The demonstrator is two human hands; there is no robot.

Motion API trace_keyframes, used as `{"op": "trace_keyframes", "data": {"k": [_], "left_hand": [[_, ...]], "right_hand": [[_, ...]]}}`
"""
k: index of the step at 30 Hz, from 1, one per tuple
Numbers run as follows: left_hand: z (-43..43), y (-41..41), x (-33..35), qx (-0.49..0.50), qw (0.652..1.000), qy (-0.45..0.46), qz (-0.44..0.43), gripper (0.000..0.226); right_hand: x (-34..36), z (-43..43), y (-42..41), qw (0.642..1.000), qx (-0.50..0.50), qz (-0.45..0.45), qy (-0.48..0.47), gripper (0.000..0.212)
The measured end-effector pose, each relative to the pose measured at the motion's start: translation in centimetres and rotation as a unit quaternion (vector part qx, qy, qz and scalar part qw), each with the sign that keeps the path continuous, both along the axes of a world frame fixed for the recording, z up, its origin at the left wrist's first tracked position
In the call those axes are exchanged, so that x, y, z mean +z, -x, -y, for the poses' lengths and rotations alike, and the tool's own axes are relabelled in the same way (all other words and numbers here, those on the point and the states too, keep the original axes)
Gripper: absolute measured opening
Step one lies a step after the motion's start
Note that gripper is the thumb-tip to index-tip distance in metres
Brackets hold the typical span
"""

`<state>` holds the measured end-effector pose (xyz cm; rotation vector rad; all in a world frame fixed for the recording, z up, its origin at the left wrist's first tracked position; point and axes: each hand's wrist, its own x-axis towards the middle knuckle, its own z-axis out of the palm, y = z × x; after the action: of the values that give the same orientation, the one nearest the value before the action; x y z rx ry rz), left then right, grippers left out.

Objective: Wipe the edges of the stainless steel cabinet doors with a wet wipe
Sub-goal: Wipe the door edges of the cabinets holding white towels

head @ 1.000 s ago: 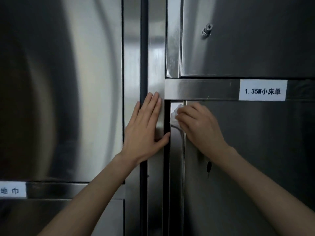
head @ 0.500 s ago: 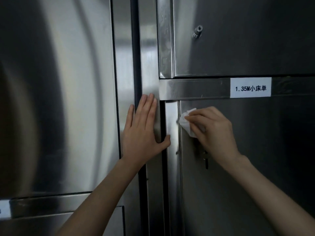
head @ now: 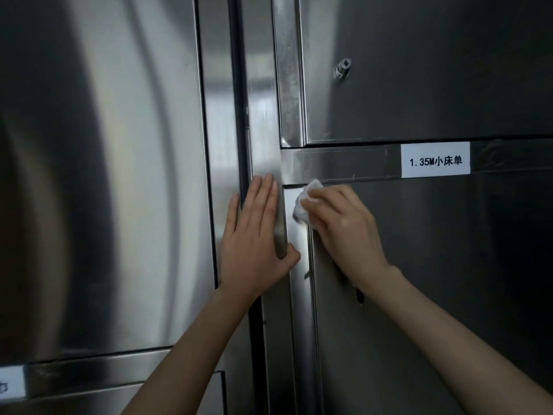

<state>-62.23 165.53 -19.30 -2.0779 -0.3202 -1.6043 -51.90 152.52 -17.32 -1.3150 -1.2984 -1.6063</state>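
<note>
A stainless steel cabinet fills the view. My right hand [head: 344,226] grips a crumpled white wet wipe [head: 305,203] and presses it on the top left corner of the lower right door [head: 434,280], over its raised left edge strip [head: 300,295]. My left hand [head: 257,238] lies flat with straight fingers on the vertical post [head: 263,115] between the doors, its thumb reaching across the gap onto the door's edge strip.
The upper right door [head: 434,70] carries a small metal knob [head: 342,68]. A white label [head: 435,160] is stuck on the horizontal rail below it. The large left door [head: 104,175] reflects blurred shapes; another label [head: 12,384] sits at the lower left.
My right hand with the wipe went from the door's top left corner a little right and down, then back up to the corner. The left hand has stayed flat on the post.
</note>
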Motion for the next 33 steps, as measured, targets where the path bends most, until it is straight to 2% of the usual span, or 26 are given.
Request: {"op": "trace_keyframes", "data": {"k": [4,6,11,14,18,21,24,26,28,31,33], "left_hand": [[-0.4,0.4,-0.2,-0.009,1.0,-0.017,-0.017,0.086],[-0.6,0.8,-0.2,-0.005,0.999,-0.027,-0.042,0.084],[-2.2,2.5,-0.5,0.005,0.994,-0.065,-0.085,0.076],[-3.0,3.3,-1.0,0.001,0.993,-0.086,-0.083,0.071],[-2.9,3.4,-1.3,0.01,0.993,-0.089,-0.082,0.071],[-2.7,3.3,-1.2,0.008,0.993,-0.083,-0.08,0.071],[-2.4,2.7,-1.2,-0.014,0.996,-0.061,-0.061,0.071],[-2.2,2.5,-1.2,-0.022,0.997,-0.05,-0.046,0.072],[-2.2,2.4,-1.4,-0.019,0.998,-0.051,-0.045,0.072],[-2.2,2.4,-1.4,-0.011,0.997,-0.058,-0.047,0.072],[-2.2,2.4,-1.4,-0.008,0.997,-0.056,-0.048,0.072]], "right_hand": [[-4.9,-0.5,0.5,0.997,-0.02,0.019,0.066,0.021],[-3.8,-0.2,0.6,0.996,-0.02,0.017,0.086,0.016],[2.9,-1.4,0.9,1.0,-0.013,0.024,0.011,0.02],[-0.2,-2.6,1.0,1.0,-0.009,-0.01,0.002,0.005],[-4.6,-2.6,0.7,0.999,0.001,-0.019,0.04,0.003],[-2.4,-2.6,0.8,0.998,0.003,-0.029,0.053,0.005],[0.9,-4.1,1.1,0.998,-0.007,-0.06,-0.007,0.015],[0.4,-4.9,1.4,0.996,0.001,-0.069,-0.055,0.012],[-2.5,-4.7,1.5,0.996,0.009,-0.06,-0.069,0.011],[-7.5,-3.0,1.5,0.999,-0.01,-0.01,-0.03,0.007],[-7.7,-2.0,1.2,0.999,-0.027,0.027,-0.003,0.009]]}}
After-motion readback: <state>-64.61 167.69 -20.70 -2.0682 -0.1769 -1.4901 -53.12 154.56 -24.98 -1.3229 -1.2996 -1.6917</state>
